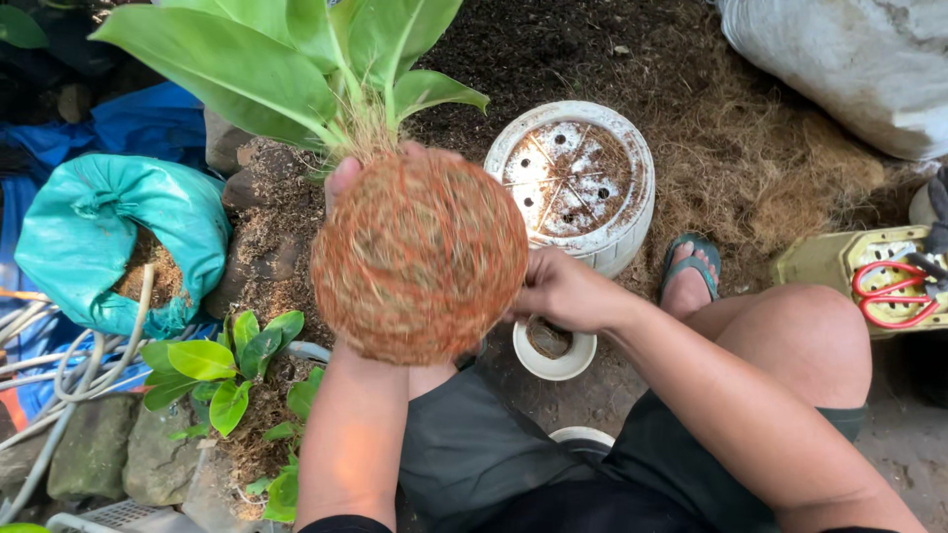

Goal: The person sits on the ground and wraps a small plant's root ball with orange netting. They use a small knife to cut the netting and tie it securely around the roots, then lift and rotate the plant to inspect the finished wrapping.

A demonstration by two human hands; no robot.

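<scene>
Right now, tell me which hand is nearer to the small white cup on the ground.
Right. The right hand sits just above the small white cup, touching the fibre-wrapped root ball; the left hand is behind the ball, farther off.

Your fibre ball point(420, 259) shows rust-orange string criss-crossed over tan-brown husk, and the plant point(296, 54) rising from it carries bright green leaves. The white pot point(617, 237) beside it has a brown-smeared base dotted with dark holes. The sack point(118, 227) is teal, on blue sheeting point(148, 123). The scissors point(894, 296) have red handles (resting on an olive-yellow crate point(829, 262)). Your shorts point(474, 454) are dark grey, your sandal point(691, 259) blue-green.
</scene>
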